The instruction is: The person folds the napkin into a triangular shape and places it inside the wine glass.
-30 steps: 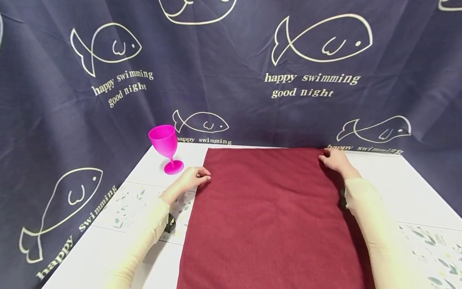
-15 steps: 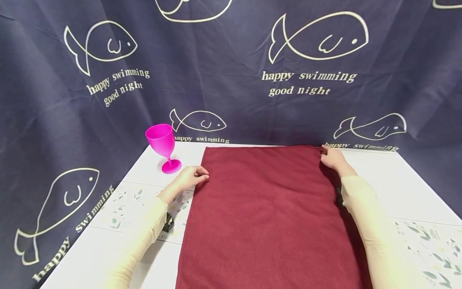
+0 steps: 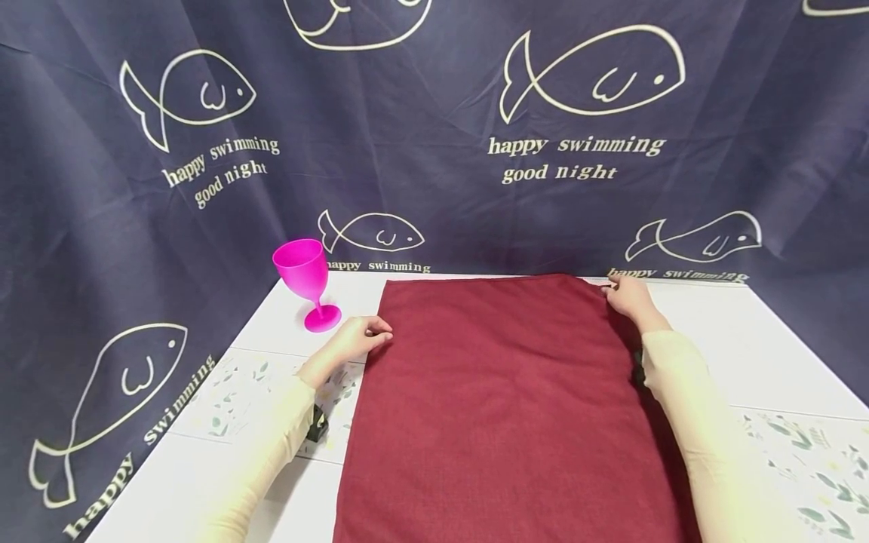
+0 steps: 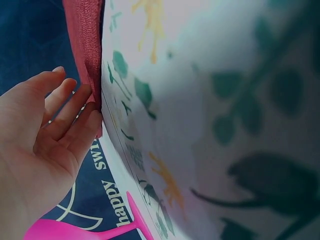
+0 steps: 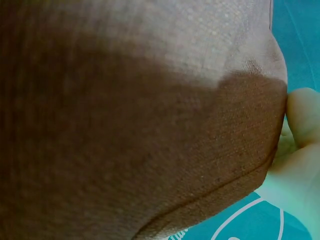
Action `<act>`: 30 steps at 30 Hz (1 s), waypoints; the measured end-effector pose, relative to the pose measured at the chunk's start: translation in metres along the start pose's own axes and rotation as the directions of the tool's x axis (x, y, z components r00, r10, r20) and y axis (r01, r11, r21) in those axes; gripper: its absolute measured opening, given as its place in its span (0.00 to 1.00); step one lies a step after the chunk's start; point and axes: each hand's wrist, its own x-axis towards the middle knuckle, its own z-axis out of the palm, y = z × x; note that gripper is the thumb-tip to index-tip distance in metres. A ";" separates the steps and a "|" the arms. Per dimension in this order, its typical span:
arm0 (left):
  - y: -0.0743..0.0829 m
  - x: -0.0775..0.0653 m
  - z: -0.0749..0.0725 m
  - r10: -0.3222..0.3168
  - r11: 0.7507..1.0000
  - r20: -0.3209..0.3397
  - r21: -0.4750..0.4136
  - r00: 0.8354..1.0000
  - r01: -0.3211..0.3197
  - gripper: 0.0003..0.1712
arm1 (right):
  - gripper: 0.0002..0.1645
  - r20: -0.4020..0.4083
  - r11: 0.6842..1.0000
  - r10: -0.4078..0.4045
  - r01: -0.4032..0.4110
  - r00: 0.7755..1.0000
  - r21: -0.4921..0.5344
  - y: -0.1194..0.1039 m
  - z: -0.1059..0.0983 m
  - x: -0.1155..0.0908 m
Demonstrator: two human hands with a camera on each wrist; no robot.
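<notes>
A dark red cloth (image 3: 502, 392) lies spread on the white table, lightly wrinkled. At its far right corner my right hand (image 3: 631, 300) pinches the edge; in the right wrist view the thumb (image 5: 303, 112) meets the cloth's rim, and other fingers are partly hidden. My left hand (image 3: 355, 338) rests by the cloth's left edge near the far end. Seen in the left wrist view, its loosely bent fingertips (image 4: 92, 120) touch the hemmed edge, with the thumb apart. Beyond the left hand, a pink goblet (image 3: 302, 269) stands upright on the table.
The white table (image 3: 706, 324) carries leaf-patterned strips at left and right. A dark blue curtain (image 3: 448, 173) with fish outlines hangs close behind its far edge and along the sides. The goblet stands a short way from the left hand.
The cloth's far right corner has been drawn slightly nearer by the right hand, so its far edge now slopes there. The left hand stays at the left edge. The head view shifts slightly.
</notes>
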 end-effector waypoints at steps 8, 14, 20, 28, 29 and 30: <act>-0.001 0.002 0.004 -0.012 1.000 0.001 0.006 1.000 0.011 0.07 | 0.35 0.046 0.999 -0.001 -0.001 0.999 0.049 0.003 0.000 -0.002; -0.002 0.002 0.004 -0.007 1.000 0.005 -0.006 1.000 0.007 0.07 | 0.41 0.071 1.000 -0.001 0.001 0.997 -0.009 0.007 0.001 0.001; -0.003 0.000 0.003 0.007 1.000 0.000 0.001 1.000 -0.007 0.07 | 0.45 0.167 0.998 0.041 -0.032 0.985 -0.060 0.008 0.001 0.003; -0.003 0.002 0.003 -0.008 1.000 0.001 0.008 1.000 0.008 0.07 | 0.45 0.150 0.998 -0.056 0.054 0.987 0.017 0.008 0.004 0.006; -0.002 0.002 0.003 -0.008 1.000 0.001 0.008 1.000 0.008 0.07 | 0.44 0.132 0.997 -0.073 0.070 0.989 0.023 0.008 0.004 0.006; -0.002 0.002 0.003 -0.011 1.000 0.000 0.007 1.000 0.011 0.07 | 0.44 0.114 0.996 -0.088 0.086 0.990 0.028 0.007 0.005 0.006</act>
